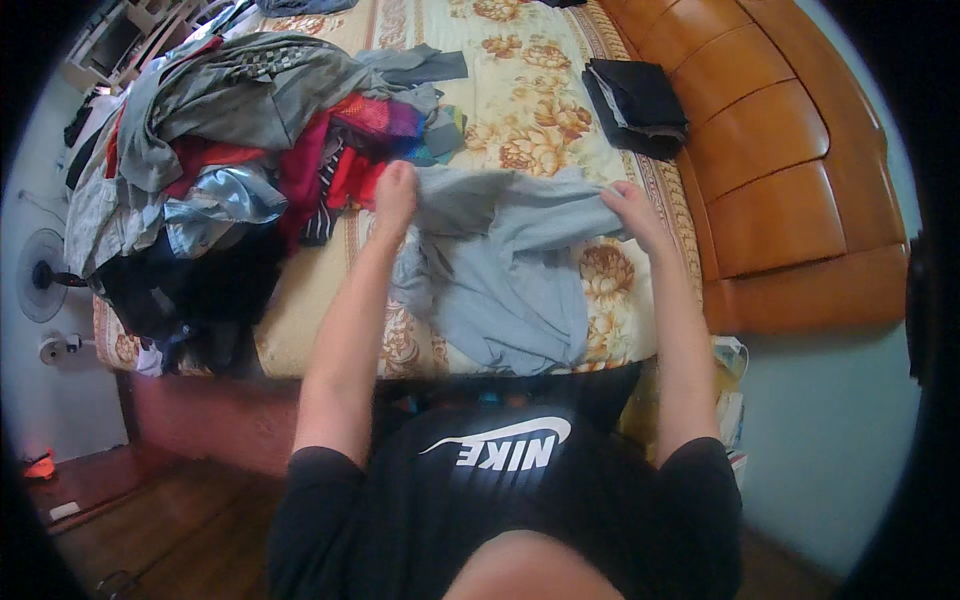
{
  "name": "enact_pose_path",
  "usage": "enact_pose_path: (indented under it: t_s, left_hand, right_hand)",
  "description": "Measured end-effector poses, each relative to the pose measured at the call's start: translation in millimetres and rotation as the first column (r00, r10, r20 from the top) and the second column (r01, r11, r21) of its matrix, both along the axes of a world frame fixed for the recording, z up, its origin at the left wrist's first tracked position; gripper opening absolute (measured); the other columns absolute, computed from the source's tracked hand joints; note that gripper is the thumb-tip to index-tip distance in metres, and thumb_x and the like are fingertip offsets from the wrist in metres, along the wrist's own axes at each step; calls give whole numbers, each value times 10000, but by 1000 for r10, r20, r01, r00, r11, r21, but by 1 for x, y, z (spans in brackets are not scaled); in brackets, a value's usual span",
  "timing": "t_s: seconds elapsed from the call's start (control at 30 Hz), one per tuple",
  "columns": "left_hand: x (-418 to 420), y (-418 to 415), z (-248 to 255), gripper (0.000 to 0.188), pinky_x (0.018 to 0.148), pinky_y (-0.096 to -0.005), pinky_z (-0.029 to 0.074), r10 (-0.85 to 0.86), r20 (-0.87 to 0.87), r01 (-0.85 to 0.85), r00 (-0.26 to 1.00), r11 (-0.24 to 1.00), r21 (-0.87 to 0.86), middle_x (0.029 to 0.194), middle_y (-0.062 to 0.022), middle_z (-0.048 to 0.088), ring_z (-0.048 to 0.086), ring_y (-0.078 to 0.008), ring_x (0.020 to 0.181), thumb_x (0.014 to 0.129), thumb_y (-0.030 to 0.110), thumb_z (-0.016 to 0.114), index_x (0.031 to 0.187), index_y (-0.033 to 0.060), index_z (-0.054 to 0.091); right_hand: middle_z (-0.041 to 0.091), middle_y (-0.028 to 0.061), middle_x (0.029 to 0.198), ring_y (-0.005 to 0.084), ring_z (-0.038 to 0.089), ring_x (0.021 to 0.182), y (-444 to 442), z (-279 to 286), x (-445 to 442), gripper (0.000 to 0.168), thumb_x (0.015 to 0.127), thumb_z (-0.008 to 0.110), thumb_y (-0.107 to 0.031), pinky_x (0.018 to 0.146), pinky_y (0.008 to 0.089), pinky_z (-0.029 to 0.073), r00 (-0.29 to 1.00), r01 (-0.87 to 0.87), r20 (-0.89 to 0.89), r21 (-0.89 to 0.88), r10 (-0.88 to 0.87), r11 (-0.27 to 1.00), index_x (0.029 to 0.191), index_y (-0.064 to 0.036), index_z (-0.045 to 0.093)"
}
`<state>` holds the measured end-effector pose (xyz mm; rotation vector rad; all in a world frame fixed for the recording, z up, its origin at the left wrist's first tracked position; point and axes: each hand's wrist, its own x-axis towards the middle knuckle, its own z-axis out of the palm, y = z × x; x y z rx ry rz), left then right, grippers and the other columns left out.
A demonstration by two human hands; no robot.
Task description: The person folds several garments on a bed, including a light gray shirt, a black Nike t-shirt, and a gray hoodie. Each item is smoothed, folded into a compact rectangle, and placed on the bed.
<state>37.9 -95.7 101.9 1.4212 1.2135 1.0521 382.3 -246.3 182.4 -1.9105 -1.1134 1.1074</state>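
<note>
A light grey fabric garment (517,277) is stretched between my two hands over the bed. My left hand (394,193) grips its upper left corner, close to the red cloth of the clothes pile. At the upper right end, my right hand (636,214) pinches the fabric between thumb and fingers. The lower part of the garment drapes in loose folds onto the floral bedspread (536,146), near the bed's front edge. Its exact kind cannot be told, as it is bunched and folded.
A large heap of mixed clothes (225,142) covers the bed's left side. Folded dark clothes (637,105) lie by the brown padded headboard (780,172) at right. A fan (46,276) stands at far left. Bags (727,367) sit beside the bed's right corner.
</note>
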Motion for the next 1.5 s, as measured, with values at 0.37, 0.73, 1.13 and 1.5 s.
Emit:
enact_pose_path:
  t_s: [0.37, 0.73, 1.13, 1.5]
  left_hand:
    - [-101, -119, 95, 244, 573, -415, 413, -350, -812, 667, 468, 743, 64, 646, -168, 547, 554, -340, 654, 752, 260, 641, 701, 32, 571]
    - [-117, -168, 119, 109, 581, -286, 441, -426, -367, 367, 827, 903, -222, 738, -83, 572, 562, -155, 673, 844, 93, 553, 870, -1, 602]
    - [18, 142, 162, 161, 659, -366, 490, 257, -964, 592, -69, 788, 168, 862, -84, 645, 616, -240, 804, 703, 169, 577, 827, 109, 660]
    - [-14, 82, 333, 221, 725, -267, 469, 26, -55, 28, 998, 595, 803, 883, -76, 656, 608, -141, 815, 845, 147, 540, 1008, 26, 627]
  right_hand:
    - [600, 152, 700, 222, 597, 690, -107, 37, -4, 216, 757, 579, -202, 633, 334, 460, 808, -328, 484, -105, 336, 939, 817, 2, 618]
    - [601, 187, 765, 351, 582, 737, -146, 36, -15, 152, 799, 518, -133, 651, 412, 463, 656, -158, 748, 6, 100, 987, 850, -20, 605]
    - [580, 153, 678, 250, 594, 558, 97, 60, 93, 147, 828, 478, -101, 504, 358, 473, 642, 0, 717, 356, -273, 934, 779, 22, 542]
    - [618, 89, 769, 150, 581, 643, 57, 276, 136, 208, 876, 432, -69, 600, 284, 473, 717, -352, 478, 876, -507, 329, 959, 2, 608]
